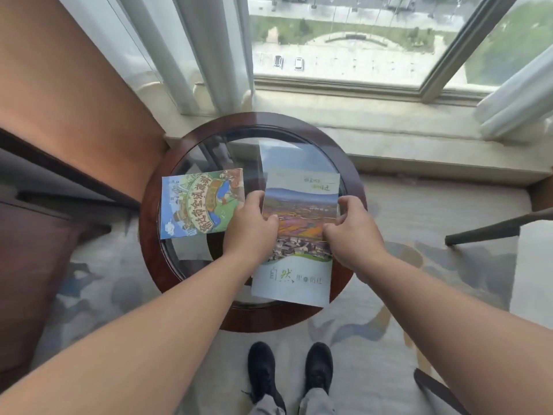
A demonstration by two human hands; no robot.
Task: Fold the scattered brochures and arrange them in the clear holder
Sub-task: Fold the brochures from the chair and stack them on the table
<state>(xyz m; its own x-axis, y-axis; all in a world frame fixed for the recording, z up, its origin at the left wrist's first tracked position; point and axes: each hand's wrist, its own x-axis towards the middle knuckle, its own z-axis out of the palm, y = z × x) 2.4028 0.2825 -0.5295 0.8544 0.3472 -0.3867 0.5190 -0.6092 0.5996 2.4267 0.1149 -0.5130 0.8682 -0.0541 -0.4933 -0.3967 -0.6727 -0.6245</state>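
Brochures, two of them, are at a round glass-topped bench [149, 235] with a dark wooden rim, standing on patterned carpet [419, 211] beside a brown seat [59, 115] at the far left. On the left half of the glass lies the map brochure [200, 205], flat, folded, cartoon cover up and turned sideways, its right edge passing under the left hand [251, 226]. That hand grips the left edge of the photo brochure [299, 223]: the thumb lies across the cover and the fingers curl behind it. The photo brochure is closed, with a landscape picture in the middle and pale bands above and below. It is held over the right half of the bench, and its lower end juts out past the near rim. Just beyond its top edge a clear holder [284, 157] shows as a pale see-through panel; whether the brochure's top sits inside it I cannot tell. The right hand [350, 226] pinches the brochure's right edge, thumb on the front and fingers curled round the back. Below, between the forearms, are two black shoes [290, 372]. Behind the bench hang white curtains [185, 55] on the left, and a window [344, 40] looks down on a road with cars.
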